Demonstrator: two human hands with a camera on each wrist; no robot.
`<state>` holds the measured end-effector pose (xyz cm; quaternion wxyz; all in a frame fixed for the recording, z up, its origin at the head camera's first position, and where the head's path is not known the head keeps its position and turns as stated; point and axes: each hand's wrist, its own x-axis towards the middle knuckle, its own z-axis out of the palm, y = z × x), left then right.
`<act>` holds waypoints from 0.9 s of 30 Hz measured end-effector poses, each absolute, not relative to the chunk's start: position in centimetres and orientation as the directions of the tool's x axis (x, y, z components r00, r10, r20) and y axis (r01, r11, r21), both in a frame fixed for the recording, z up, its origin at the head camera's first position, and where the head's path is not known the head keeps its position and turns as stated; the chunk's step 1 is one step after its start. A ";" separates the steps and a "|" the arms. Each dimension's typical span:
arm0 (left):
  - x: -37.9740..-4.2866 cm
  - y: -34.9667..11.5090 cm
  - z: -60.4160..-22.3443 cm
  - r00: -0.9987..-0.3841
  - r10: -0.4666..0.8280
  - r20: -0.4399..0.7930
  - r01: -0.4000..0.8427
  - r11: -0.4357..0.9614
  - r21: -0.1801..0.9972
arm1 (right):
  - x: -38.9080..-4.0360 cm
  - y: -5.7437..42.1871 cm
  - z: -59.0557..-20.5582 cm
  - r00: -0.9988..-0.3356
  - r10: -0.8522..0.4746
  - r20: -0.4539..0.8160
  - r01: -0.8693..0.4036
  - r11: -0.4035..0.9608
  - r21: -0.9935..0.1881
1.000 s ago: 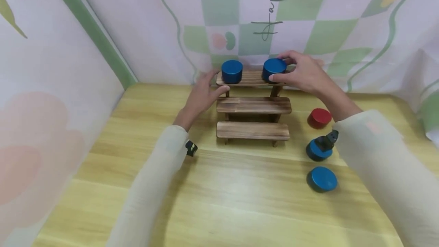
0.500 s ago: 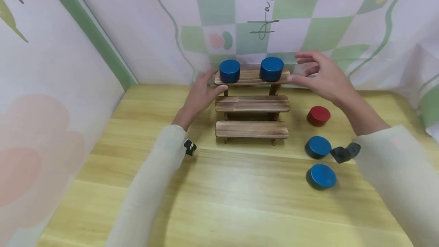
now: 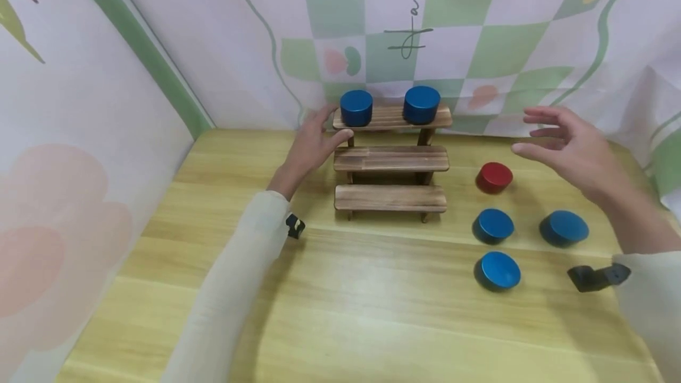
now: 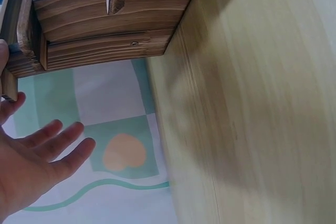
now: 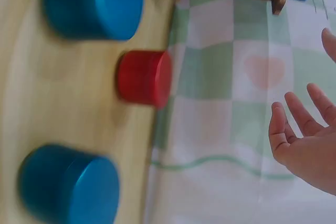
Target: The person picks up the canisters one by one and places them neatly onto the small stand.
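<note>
A three-tier wooden display stand (image 3: 391,159) stands against the back cloth. On its top tier sit two blue round cylinders, one at the left (image 3: 356,109) and one at the right (image 3: 422,105). My left hand (image 3: 313,145) holds the left end of the top tier between thumb and index finger; its other fingers spread free in the left wrist view. Out to the right, my right hand (image 3: 574,149) hovers over the table with fingers loosely bent and nothing in it. Nearest to it is a red cylinder (image 3: 495,178), standing on the table right of the stand.
Three more blue cylinders stand on the table: one in front of the red (image 3: 493,226), one nearer me (image 3: 498,271) and one farther right (image 3: 564,228). A checked cloth (image 3: 452,52) hangs close behind the stand. A white panel (image 3: 80,164) borders the left.
My right hand has let go of the right blue cylinder on the top tier and moved away to the right, uncovering another blue cylinder. The left hand stays at the stand.
</note>
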<state>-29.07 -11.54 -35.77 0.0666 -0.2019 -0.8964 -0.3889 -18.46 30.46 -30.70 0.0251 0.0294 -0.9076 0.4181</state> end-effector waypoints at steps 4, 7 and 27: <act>-29.2 -11.7 -35.7 -0.916 0.303 0.263 0.399 0.629 0.667 | -17.3 32.3 -31.4 -0.998 -0.024 0.061 -0.060 0.705 -0.706; -29.2 -11.7 -35.7 -0.917 0.300 0.264 0.399 0.637 0.660 | -16.3 33.6 -32.0 -0.998 -0.023 0.054 -0.054 0.729 -0.683; -28.9 -11.5 -35.4 -0.910 0.320 0.263 0.412 0.633 0.655 | -9.3 42.0 -40.1 -1.000 -0.009 -0.021 0.010 0.653 -0.757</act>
